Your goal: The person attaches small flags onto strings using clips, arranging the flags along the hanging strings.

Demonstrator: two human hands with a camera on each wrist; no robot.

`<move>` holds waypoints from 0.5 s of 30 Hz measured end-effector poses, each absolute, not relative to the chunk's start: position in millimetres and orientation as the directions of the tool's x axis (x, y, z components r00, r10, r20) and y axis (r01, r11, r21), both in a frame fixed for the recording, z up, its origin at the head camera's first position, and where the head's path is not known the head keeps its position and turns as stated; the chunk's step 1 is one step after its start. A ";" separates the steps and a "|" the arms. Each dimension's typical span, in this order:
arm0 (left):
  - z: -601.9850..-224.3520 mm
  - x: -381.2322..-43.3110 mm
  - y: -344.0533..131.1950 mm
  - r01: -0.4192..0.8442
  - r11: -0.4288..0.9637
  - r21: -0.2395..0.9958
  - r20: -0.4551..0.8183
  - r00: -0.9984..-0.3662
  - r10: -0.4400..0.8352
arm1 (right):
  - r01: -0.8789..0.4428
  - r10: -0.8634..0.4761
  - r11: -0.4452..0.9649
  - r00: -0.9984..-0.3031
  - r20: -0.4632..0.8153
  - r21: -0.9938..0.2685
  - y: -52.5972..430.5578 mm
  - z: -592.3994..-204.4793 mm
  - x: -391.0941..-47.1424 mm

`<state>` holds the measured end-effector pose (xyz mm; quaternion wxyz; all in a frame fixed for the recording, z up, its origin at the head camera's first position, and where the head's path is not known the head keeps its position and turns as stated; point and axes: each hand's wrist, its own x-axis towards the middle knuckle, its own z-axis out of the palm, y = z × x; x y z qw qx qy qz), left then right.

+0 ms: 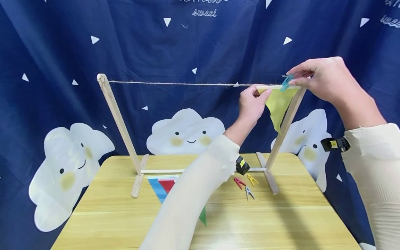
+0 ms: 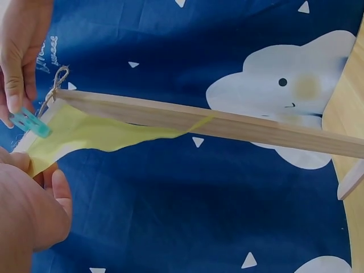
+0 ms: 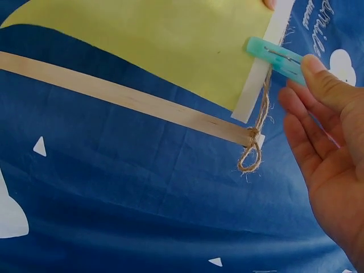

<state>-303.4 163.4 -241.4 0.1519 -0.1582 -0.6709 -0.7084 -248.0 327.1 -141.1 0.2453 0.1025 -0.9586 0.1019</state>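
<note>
A yellow triangular pennant (image 1: 278, 104) with a white top edge hangs at the right end of a twine line (image 1: 175, 83). My left hand (image 1: 252, 103) pinches the pennant's left top corner between thumb and fingers. A turquoise clothespin (image 3: 276, 57) sits over the white edge and the twine, and my right hand (image 1: 328, 78) pinches its outer end between thumb and fingers. In the left wrist view the pennant's tip trails along the right wooden post (image 2: 227, 125). The twine is tied to that post's top in a loop (image 3: 250, 156).
The left post (image 1: 120, 121) and a low crossbar (image 1: 162, 171) complete the wooden frame on the table (image 1: 103, 211). Red (image 1: 239, 183), yellow (image 1: 252, 180) and grey (image 1: 249, 193) clothespins lie near the right foot. Blue, red and green pennants (image 1: 157, 187) lie partly behind the left sleeve.
</note>
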 end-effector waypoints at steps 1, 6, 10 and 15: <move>-241.8 -303.5 163.9 0.427 -0.054 0.903 0.428 -0.904 0.001 | -0.246 -0.152 0.960 -0.862 0.483 -0.137 327.4 -141.5 -247.9; -245.5 -304.6 164.7 0.428 -0.079 0.900 0.430 -0.903 0.012 | -0.266 -0.192 0.959 -0.869 0.457 -0.102 326.6 -144.4 -249.7; -246.7 -306.4 164.2 0.434 -0.078 0.898 0.436 -0.900 0.011 | -0.299 -0.227 0.950 -0.855 0.466 -0.086 326.7 -145.1 -252.7; -247.6 -308.4 163.4 0.436 -0.047 0.899 0.438 -0.899 0.023 | -0.296 -0.224 0.951 -0.863 0.453 -0.094 327.7 -145.2 -253.9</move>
